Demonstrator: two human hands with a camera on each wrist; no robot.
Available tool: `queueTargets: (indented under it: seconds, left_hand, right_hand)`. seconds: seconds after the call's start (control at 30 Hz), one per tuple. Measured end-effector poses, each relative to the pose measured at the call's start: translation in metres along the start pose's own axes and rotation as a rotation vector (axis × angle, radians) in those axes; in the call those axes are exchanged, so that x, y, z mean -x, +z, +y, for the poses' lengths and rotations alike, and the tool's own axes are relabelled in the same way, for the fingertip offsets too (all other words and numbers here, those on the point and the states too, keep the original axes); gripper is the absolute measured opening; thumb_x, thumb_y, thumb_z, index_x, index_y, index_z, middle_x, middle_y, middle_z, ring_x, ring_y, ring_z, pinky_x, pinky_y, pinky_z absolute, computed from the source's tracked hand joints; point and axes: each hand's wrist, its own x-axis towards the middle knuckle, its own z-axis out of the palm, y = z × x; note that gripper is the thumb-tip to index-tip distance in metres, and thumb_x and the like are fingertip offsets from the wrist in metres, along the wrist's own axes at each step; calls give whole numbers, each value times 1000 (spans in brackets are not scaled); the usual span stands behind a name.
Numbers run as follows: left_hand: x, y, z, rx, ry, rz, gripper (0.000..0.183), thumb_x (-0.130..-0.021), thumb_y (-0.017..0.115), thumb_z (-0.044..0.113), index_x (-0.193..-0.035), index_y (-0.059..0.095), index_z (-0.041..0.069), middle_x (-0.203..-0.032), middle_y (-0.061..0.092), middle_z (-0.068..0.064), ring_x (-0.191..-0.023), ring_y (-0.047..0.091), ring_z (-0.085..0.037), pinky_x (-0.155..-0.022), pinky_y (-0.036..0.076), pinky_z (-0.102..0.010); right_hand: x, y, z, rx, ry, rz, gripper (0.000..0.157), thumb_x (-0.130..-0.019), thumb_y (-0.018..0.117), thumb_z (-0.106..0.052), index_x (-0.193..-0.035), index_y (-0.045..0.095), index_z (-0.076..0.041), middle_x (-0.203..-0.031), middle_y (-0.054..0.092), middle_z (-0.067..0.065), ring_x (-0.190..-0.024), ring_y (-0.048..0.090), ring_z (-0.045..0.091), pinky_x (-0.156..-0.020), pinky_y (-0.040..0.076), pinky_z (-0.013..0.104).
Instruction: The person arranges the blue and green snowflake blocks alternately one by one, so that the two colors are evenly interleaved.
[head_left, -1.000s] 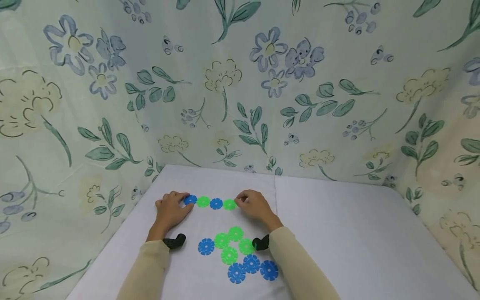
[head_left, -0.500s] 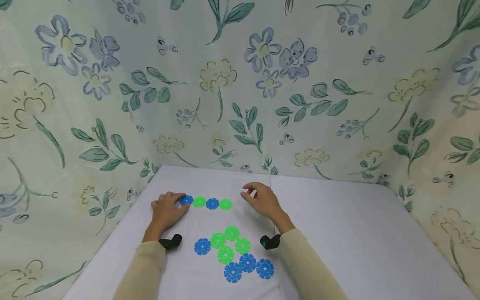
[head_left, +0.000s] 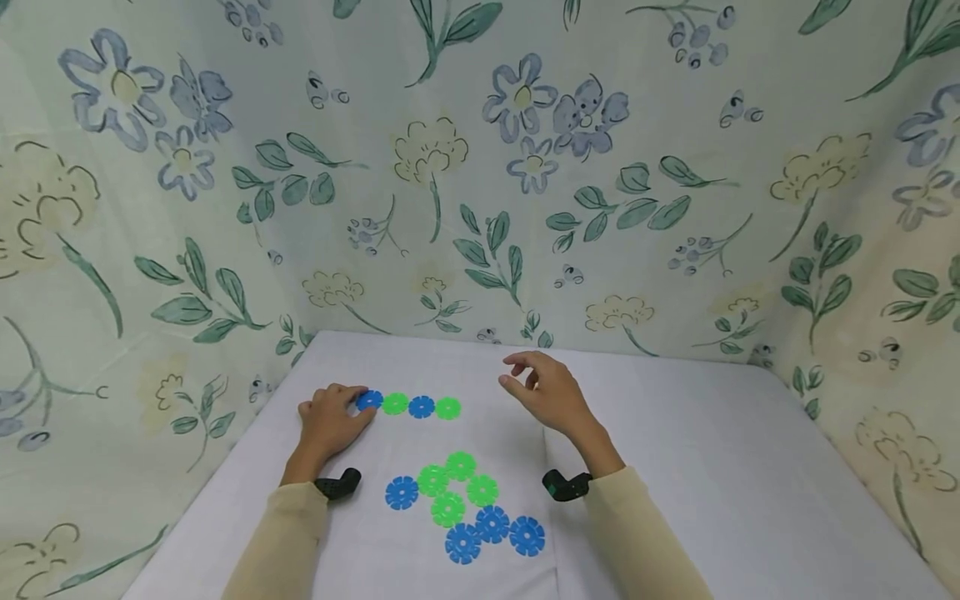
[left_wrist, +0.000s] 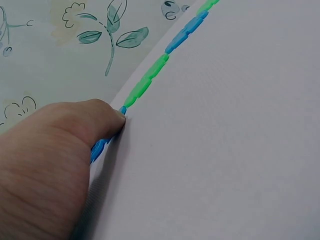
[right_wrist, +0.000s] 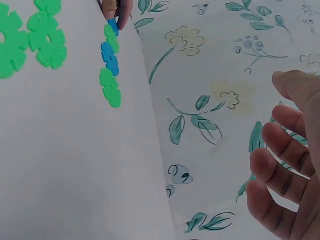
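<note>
Four notched plastic snowflake discs would be several in a row: a blue snowflake disc (head_left: 370, 401) at the left end, then a green disc (head_left: 395, 403), a blue disc (head_left: 422, 407) and a green disc (head_left: 448, 408). My left hand (head_left: 328, 425) holds the left-end blue disc between thumb and index finger. In the left wrist view the thumb (left_wrist: 107, 120) presses its near edge and covers part of it. To the right of the row, my right hand (head_left: 551, 392) is raised over the cloth with fingers loosely bent and nothing in them.
Nearer the body lie loose green discs (head_left: 447, 509) grouped in a ring. A single blue disc (head_left: 402, 492) lies left of them, and several blue discs (head_left: 492, 524) lie to their lower right. A white cloth (head_left: 675, 467) covers the table; a floral curtain (head_left: 480, 167) rises behind.
My right hand has let go of the row's right-end green disc and moved away to the right and up. My left hand stays on the left-end blue disc.
</note>
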Motion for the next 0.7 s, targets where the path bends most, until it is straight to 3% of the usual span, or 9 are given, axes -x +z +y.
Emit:
queueTargets:
  seconds: [0.27, 0.7]
  left_hand:
    - [0, -1, -1, 7, 7, 4, 50, -90, 68, 46, -132, 65, 19, -126, 62, -16, -116, 51, -38, -93, 27, -62]
    - [1, -1, 1, 11, 5, 2, 50, -91, 67, 46, -132, 65, 19, -126, 62, -15, -116, 51, -38, -92, 26, -61]
  right_hand:
    - [19, -19, -5, 55, -51, 17, 34, -93, 71, -38, -120, 69, -20, -103, 69, -2, -78, 60, 10, -67, 50, 27]
    - [58, -22, 8, 88, -42, -33, 30, -87, 78, -36, -115, 71, -27, -97, 67, -9, -74, 56, 5, -59, 47, 21]
